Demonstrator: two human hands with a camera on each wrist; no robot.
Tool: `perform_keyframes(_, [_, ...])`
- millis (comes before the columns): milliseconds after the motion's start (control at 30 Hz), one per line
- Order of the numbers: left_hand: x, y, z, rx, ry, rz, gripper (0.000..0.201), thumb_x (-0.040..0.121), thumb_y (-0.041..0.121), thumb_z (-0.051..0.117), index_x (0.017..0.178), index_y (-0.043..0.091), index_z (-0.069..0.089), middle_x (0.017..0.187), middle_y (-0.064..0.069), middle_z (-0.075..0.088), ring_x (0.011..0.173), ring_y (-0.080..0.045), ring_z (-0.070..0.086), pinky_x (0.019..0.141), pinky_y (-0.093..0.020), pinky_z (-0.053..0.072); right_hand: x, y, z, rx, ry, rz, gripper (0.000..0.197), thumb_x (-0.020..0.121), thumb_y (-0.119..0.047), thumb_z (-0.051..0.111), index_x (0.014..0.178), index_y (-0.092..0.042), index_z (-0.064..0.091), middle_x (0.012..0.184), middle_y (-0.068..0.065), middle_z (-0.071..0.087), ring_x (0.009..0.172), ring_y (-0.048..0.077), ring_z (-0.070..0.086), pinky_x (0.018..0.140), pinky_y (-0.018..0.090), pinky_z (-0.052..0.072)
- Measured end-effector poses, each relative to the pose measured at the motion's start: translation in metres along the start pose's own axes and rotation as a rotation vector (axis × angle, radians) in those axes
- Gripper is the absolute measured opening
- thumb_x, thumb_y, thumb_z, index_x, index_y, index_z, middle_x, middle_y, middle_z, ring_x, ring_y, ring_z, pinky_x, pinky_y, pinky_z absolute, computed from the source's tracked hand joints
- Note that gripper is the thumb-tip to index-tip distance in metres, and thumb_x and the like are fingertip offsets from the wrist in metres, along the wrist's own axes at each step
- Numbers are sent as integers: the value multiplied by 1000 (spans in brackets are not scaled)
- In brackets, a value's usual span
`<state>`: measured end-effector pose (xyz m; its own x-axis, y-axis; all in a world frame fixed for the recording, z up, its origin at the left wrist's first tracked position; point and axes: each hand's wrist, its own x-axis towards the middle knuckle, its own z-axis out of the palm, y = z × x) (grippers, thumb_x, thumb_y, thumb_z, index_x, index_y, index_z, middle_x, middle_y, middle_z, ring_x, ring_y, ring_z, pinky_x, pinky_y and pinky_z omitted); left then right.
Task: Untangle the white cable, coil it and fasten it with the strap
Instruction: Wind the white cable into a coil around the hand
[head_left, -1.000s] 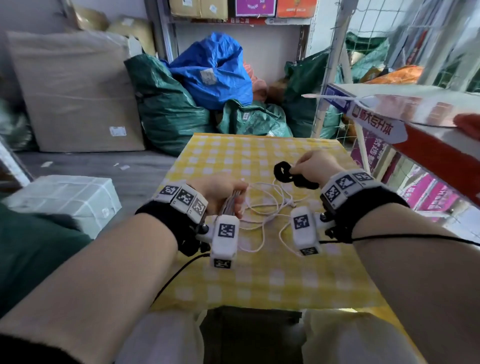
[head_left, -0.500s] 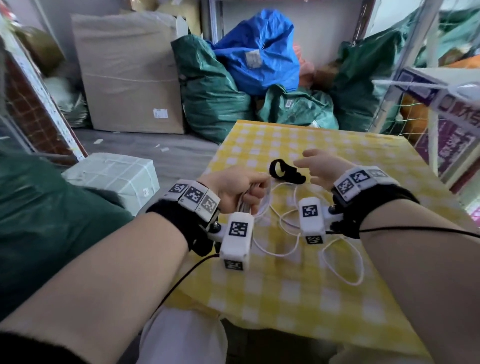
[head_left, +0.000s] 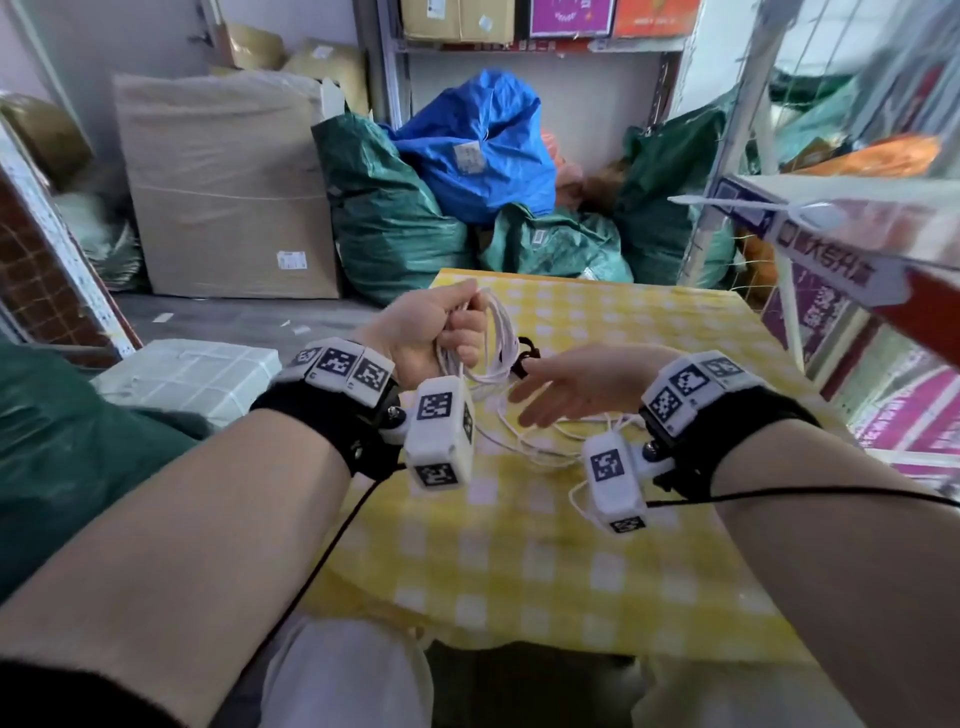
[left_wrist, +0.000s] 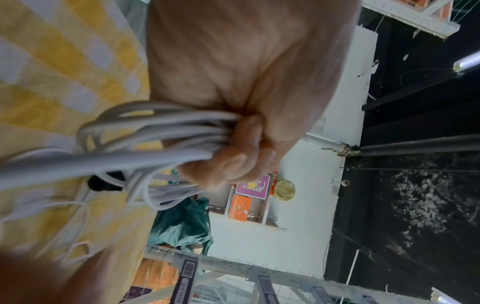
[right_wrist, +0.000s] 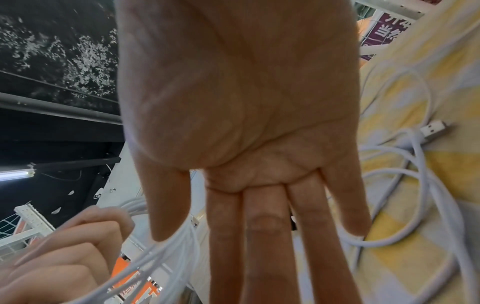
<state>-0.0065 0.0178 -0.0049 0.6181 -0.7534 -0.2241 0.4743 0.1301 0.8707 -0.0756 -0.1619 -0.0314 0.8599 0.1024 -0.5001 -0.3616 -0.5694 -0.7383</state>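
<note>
Several loops of the white cable (head_left: 496, 338) are clamped in the fist of the left hand (head_left: 423, 332), raised above the bench (head_left: 597, 545). The rest of the cable is left slack on the yellow checked cloth. The right hand (head_left: 582, 384) is held flat with straight fingers, apart from the cable, and nothing is gripped by it. The black strap (head_left: 524, 353) is seen just beyond its fingertips, between the two hands.

The coil could be loosened if the fist is relaxed while the strap is fetched, since the loops are kept together by that hold alone. The slack on the bench could be snagged or knotted again if it is pulled in quickly.

In the right wrist view a metal plug (right_wrist: 432, 128) at the cable's end is shown lying on the cloth; it cannot be made out in the head view. From the left wrist the bunched strands (left_wrist: 161, 131) are shown pressed under curled fingers.
</note>
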Motion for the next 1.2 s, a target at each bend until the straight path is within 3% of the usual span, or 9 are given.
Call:
perform_keyframes(167, [-20,20,1,-147,-20,130,39,102,38,24,73,16,40,39,7,31,26,-4,28,34,-13,33,-30,-3,6,-34,-58,52,59,96,-54,30,99,-11,69,68,5,66,83,20,66,93,29,42])
perform_keyframes(367, [-39,31,18,-216,-114,178,42,101,40,24,71,16,42,40,7,32,37,-5,10,34,-13,28,-66,-14,10,-88,52,-132,25,97,-33,49,121,-33,57,126,-4,59,115,16,55,103,36,41])
perform_keyframes(533, [-52,38,44,-132,-201,222,41,101,41,22,73,17,41,39,7,32,40,-5,8,35,-13,25,-82,-29,24,-218,-79,-141,24,92,-8,57,101,-29,64,114,-14,63,110,5,54,110,38,36])
perform_keyframes(633, [-61,45,46,-130,-211,242,41,101,40,23,74,17,42,39,7,32,40,-5,9,34,-13,26,-95,-31,25,-267,-113,-114,14,89,-9,61,93,-23,62,117,-4,66,92,-1,60,90,27,45])
perform_keyframes(767, [-71,50,43,-122,-204,274,41,100,41,27,72,16,44,40,8,32,41,-3,9,33,-14,27,-114,-30,25,-146,-120,-138,6,93,-4,53,88,-7,51,83,8,61,67,6,65,64,15,51])
perform_keyframes(833, [-77,54,37,-123,-237,275,37,95,40,37,71,15,48,41,8,33,41,-3,10,33,-15,29,-119,-28,23,-94,-58,-142,14,96,-15,51,84,-8,53,71,7,56,66,15,63,65,21,52])
perform_keyframes(1000, [-84,72,6,-207,-471,121,41,99,31,40,83,1,63,58,3,31,46,-10,29,49,-26,39,-129,-7,2,-10,97,-108,37,88,-48,45,77,-13,51,49,-8,31,43,9,29,57,27,31])
perform_keyframes(1100, [-88,71,-17,-193,-533,47,49,101,33,28,102,-6,57,68,-5,37,57,-18,36,62,-34,38,-135,1,-11,47,302,-52,40,90,-51,47,69,-17,46,51,-7,26,44,10,22,49,24,22])
perform_keyframes(1200, [-91,70,-13,-136,-467,110,39,96,32,39,87,2,63,59,1,36,50,-11,30,53,-27,39,-139,0,-17,-96,515,40,39,92,-46,52,70,-15,51,54,-3,35,45,13,27,46,25,25])
